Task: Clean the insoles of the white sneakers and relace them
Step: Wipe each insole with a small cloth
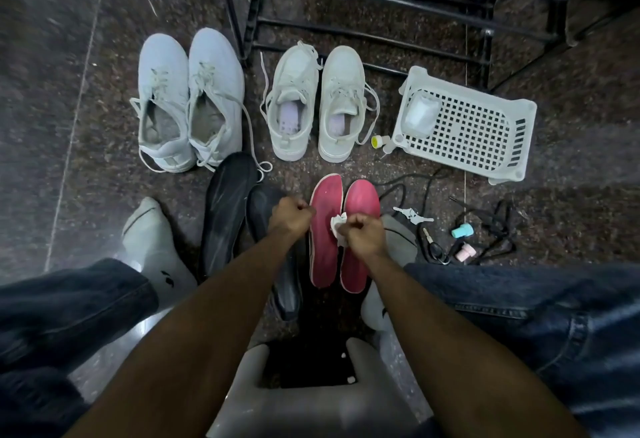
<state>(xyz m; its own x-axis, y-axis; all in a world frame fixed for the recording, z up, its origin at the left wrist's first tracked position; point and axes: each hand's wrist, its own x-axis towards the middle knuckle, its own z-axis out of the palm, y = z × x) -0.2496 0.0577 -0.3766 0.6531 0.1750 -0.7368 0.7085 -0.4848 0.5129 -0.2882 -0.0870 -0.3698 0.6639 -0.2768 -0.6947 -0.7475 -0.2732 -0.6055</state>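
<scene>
On the speckled stone floor, from left to right:

Larger sneakers: a pale pair (189, 101) stands side by side at the upper left, laces loose, grey insoles inside.
Black insoles: two dark insoles (225, 209) lie near the person's left socked foot (152, 247), the nearer one partly under the left forearm.
Left hand: the left hand (289, 217) is clenched into a fist above the gap between the black and red insoles; whether it pinches an edge of the wipe I cannot tell.
Smaller sneakers: a second white pair (317, 101) stands at centre, laces half undone, lilac lining visible inside.
Red insoles: two red insoles (343, 233) lie side by side, touching, below the smaller sneakers.
Wipe: a crumpled white wipe (337, 226) sits over the seam of the red insoles.
Right hand: the right hand (363, 235) is curled tight, grasping the wipe.
Basket: a white perforated basket (485, 136) lies at right with a small packet (420, 115) in its corner.
Small items: keys (414, 214), dark cords and two little caps (462, 240) lie near the right knee.
Rack: a black metal rack (381, 4) stands behind the shoes.
</scene>
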